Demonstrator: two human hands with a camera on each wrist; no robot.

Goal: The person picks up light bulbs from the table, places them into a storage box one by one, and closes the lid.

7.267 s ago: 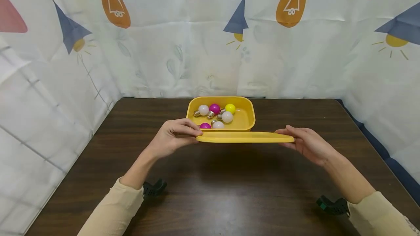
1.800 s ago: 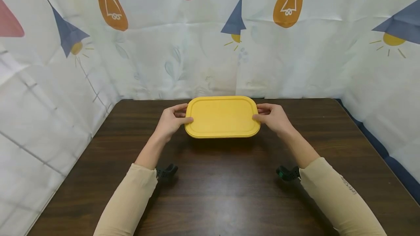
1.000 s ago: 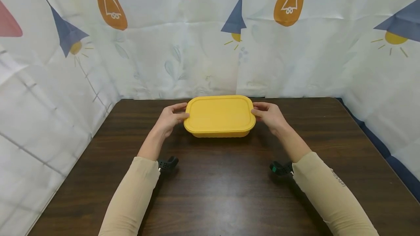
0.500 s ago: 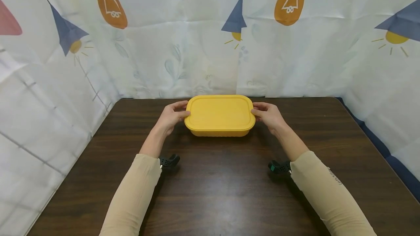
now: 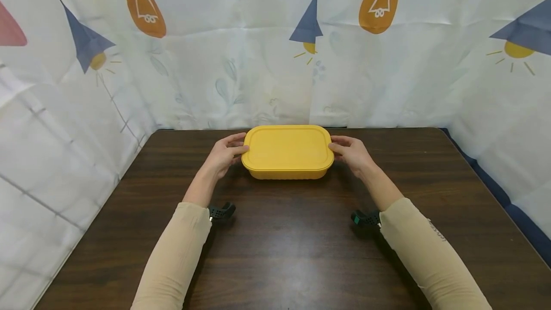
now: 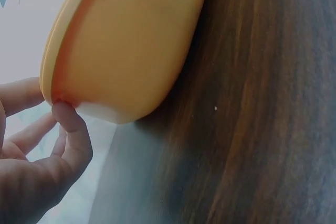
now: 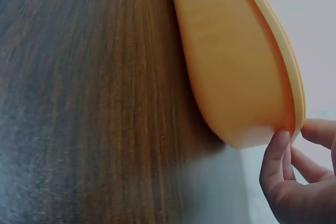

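A yellow lid (image 5: pixel 287 148) lies over a yellow rectangular container (image 5: pixel 288 174) at the far side of the table, covering its inside. My left hand (image 5: pixel 221 156) pinches the lid's rim at the left end. In the left wrist view, one finger of the left hand (image 6: pixel 44 163) is under the rim and another on the lid's outer side. At the opposite end my right hand (image 5: pixel 353 155) holds the rim likewise, and the right wrist view shows that hand (image 7: pixel 302 182) with fingertips on both sides of the edge. The container's contents are hidden.
The dark wooden table (image 5: pixel 284 252) stretches toward me and to both sides. Just behind the container hangs a white printed curtain (image 5: pixel 267 75), which also runs along the left and right. Dark straps (image 5: pixel 221 211) are on both wrists.
Earlier the lid was held in front of the open container, where several white, magenta and yellow bulbs showed. Now it covers the container. Over the last half second almost nothing has moved.
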